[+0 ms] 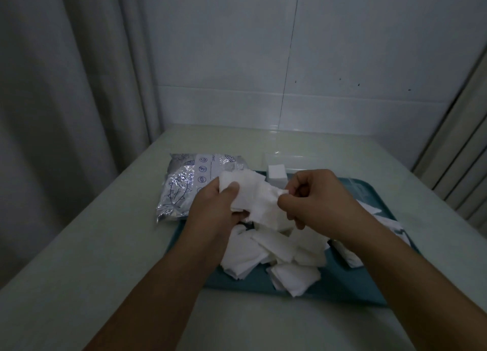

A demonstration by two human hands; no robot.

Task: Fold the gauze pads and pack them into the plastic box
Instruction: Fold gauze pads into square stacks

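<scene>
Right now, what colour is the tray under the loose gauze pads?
Teal blue-green; the tray shows best in the head view, its only view.

Pads (274,253) lie heaped on the tray (350,284); the packet (181,184) sits at its ten o'clock, the box (287,161) at twelve, holding folded pads (277,175).

No word can be read in full. On the silver foil packet (181,187) at the far left of the table, a line-drawn fish and a column of round pictogram symbols are printed, and its small lettering is too blurred.
</scene>
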